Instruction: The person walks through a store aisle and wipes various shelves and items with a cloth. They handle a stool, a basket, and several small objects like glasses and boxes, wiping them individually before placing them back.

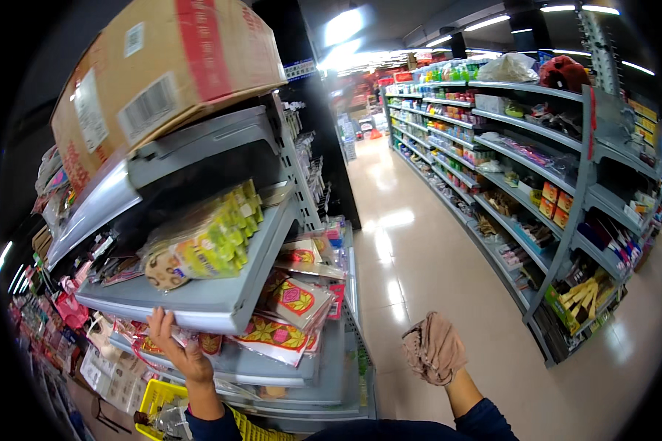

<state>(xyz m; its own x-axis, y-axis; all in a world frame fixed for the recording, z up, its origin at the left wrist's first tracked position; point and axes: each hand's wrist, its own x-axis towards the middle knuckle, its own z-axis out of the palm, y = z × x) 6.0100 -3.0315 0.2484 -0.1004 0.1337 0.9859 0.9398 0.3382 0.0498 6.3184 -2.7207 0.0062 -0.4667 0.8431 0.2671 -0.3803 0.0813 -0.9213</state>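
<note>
My left hand [182,348] is raised at the front edge of a grey metal shelf [191,312], its fingers apart and the fingertips at or just under the lip. Whether they touch it I cannot tell. On that shelf lies a stack of yellow-green packets [217,246], with a few dark flat packs to their left. Out over the aisle, my right hand holds a bunched brown cloth [434,349]. The cloth wraps over the hand and hides its fingers; only the wrist shows below it.
A large cardboard box [176,73] rests on top of the left shelving. Lower down are red-and-yellow patterned packs [287,331] and a yellow basket [154,400] with clear items inside. Across the shiny tiled aisle [404,257] runs a long stocked shelf unit [522,154].
</note>
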